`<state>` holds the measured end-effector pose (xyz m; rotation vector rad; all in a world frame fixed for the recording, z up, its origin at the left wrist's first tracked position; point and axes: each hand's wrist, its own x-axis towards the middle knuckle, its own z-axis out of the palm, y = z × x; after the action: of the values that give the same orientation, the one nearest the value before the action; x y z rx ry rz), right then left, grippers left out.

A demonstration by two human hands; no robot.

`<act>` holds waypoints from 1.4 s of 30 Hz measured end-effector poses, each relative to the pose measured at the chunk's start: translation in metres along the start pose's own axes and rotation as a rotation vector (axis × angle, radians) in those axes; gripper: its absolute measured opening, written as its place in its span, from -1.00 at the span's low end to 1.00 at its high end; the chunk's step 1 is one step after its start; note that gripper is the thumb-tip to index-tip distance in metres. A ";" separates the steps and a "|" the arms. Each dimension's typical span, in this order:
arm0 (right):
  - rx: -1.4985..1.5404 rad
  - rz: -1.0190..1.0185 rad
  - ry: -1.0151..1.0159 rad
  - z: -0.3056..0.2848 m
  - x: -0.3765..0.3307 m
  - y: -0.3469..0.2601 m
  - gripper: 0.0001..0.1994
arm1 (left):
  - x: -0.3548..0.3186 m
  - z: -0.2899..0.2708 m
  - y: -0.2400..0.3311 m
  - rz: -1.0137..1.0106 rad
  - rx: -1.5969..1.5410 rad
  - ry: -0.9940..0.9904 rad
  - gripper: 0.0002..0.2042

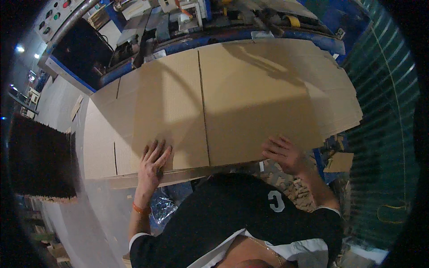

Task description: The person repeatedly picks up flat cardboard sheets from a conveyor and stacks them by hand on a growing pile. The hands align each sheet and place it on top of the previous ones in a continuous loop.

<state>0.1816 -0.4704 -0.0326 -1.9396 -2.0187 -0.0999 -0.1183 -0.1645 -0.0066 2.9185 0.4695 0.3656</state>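
A large flat brown cardboard sheet [250, 102] lies in front of me, with a dark slot or crease line running across it from near to far. Paler cardboard sheets [107, 129] show beneath it on both sides. My left hand [154, 161] rests on the sheet's near left part, fingers spread and flat, palm down. On the near right edge lies my right hand [282, 153], its fingers stretched out over the top face. The right thumb is hard to make out, and the undersides of both hands are hidden.
Beyond the sheets stands a machine with a blue beam [192, 44] and metal parts. A control panel [56, 18] with buttons is at the far left. A dark stack [42, 156] stands left; a green corrugated wall [389, 111] rises right. Cardboard scraps [299, 192] litter the floor.
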 end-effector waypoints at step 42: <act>-0.361 0.891 0.382 -0.030 0.043 0.135 -0.37 | 0.053 0.009 -0.184 -0.472 -0.049 0.705 -0.25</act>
<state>0.3197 -0.4287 -0.0166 -2.6035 -0.8219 -0.5829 -0.1201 0.0239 -0.0403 2.4352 1.1771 1.2942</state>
